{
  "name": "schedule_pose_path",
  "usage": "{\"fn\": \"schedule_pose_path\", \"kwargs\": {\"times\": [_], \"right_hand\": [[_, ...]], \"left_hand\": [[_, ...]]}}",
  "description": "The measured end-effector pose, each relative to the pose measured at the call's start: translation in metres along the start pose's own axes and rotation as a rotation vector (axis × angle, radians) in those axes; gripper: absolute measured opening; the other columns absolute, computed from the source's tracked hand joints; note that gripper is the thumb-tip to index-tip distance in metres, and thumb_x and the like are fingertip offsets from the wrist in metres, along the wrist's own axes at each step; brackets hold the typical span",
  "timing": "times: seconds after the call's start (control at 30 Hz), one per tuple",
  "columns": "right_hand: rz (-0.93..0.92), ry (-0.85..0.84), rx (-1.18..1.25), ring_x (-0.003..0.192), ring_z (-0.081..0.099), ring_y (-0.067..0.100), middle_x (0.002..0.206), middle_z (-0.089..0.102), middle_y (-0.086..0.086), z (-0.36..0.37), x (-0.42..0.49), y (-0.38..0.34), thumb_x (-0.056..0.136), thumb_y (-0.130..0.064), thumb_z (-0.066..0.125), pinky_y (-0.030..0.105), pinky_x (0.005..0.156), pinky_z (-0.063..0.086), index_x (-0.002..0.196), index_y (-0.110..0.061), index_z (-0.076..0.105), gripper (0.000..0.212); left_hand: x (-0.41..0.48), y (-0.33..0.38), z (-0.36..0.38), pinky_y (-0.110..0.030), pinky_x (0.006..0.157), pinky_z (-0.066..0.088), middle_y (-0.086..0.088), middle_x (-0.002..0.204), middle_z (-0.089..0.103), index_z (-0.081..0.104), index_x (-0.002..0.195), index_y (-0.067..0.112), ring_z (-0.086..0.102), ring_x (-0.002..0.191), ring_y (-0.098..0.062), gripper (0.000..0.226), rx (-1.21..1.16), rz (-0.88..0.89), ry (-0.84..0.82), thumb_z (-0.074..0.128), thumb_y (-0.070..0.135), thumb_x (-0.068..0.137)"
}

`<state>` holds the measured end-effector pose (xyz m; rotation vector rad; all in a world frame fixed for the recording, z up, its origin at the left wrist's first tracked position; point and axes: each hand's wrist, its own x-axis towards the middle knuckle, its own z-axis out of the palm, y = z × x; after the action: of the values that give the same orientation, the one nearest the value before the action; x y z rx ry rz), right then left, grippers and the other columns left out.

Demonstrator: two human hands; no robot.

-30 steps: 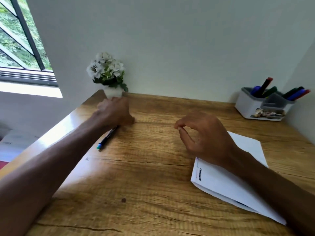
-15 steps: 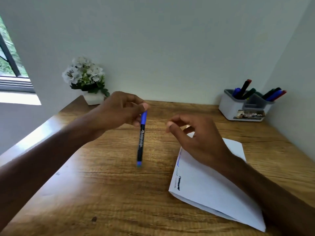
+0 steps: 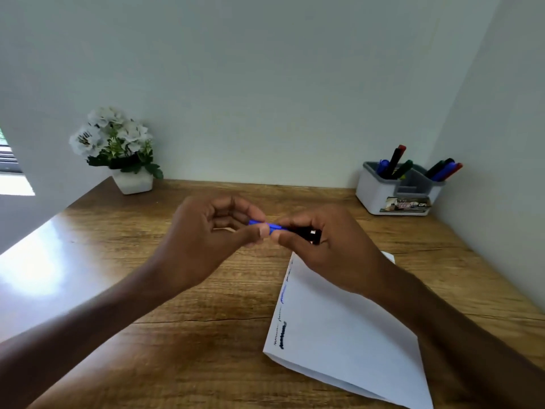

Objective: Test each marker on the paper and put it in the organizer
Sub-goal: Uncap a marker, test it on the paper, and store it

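Holding blue marker [image 3: 267, 226] level, left hand [image 3: 206, 240] on cap, right hand [image 3: 330, 246] on barrel

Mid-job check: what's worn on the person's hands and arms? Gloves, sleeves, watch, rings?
Nothing that the head view shows. The left hand and right hand are bare, no gloves. The left forearm and right forearm are bare to the picture's edge, no sleeve in view. No watch, band or ring shows on the visible sides; the wrists' undersides are hidden.
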<state>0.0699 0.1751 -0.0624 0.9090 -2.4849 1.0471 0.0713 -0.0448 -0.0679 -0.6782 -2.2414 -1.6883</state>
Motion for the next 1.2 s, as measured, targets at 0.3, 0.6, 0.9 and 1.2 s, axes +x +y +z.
{"fn": "schedule_pose_path", "kwargs": {"times": [0.3, 0.6, 0.9, 1.2], "right_hand": [[-0.064, 0.027, -0.341, 0.055, 0.049, 0.005, 0.061, 0.060, -0.017, -0.007, -0.006, -0.004, 0.099, -0.047, 0.060, 0.018, 0.047, 0.020, 0.119, -0.040, 0.074, 0.025], [0.255, -0.103, -0.224, 0.065, 0.055, 0.003, 0.073, 0.065, -0.012, -0.011, -0.006, 0.007, 0.106, -0.029, 0.048, 0.028, 0.061, 0.037, 0.102, -0.028, 0.063, 0.015], [0.434, 0.011, 0.907, 0.095, 0.070, 0.019, 0.111, 0.075, 0.014, -0.033, -0.025, 0.004, 0.088, -0.004, 0.065, 0.026, 0.073, 0.061, 0.126, -0.007, 0.067, 0.038], [0.563, 0.036, 0.696, 0.064, 0.065, 0.031, 0.078, 0.074, 0.021, -0.012, -0.056, -0.019, 0.099, -0.021, 0.059, 0.029, 0.050, 0.052, 0.103, 0.000, 0.068, 0.023]], "left_hand": [[-0.001, -0.010, -0.002, -0.036, 0.066, 0.063, 0.006, 0.087, 0.078, 0.078, 0.115, 0.027, 0.073, 0.070, -0.019, 0.031, 0.155, 0.126, -0.099, 0.077, 0.031, 0.085], [-0.001, -0.030, -0.010, -0.048, 0.064, 0.051, 0.010, 0.089, 0.063, 0.053, 0.108, 0.037, 0.059, 0.072, -0.015, 0.015, 0.594, 0.213, -0.285, 0.038, 0.034, 0.108], [-0.003, -0.016, -0.007, -0.051, 0.065, 0.048, 0.001, 0.074, 0.048, 0.054, 0.085, 0.025, 0.047, 0.067, -0.021, 0.034, 0.186, -0.073, -0.330, 0.056, 0.059, 0.089], [-0.005, -0.012, -0.003, -0.017, 0.061, 0.038, 0.009, 0.077, 0.041, 0.050, 0.132, 0.044, 0.041, 0.064, -0.002, 0.064, 0.195, -0.159, -0.710, 0.084, 0.046, 0.079]]}}
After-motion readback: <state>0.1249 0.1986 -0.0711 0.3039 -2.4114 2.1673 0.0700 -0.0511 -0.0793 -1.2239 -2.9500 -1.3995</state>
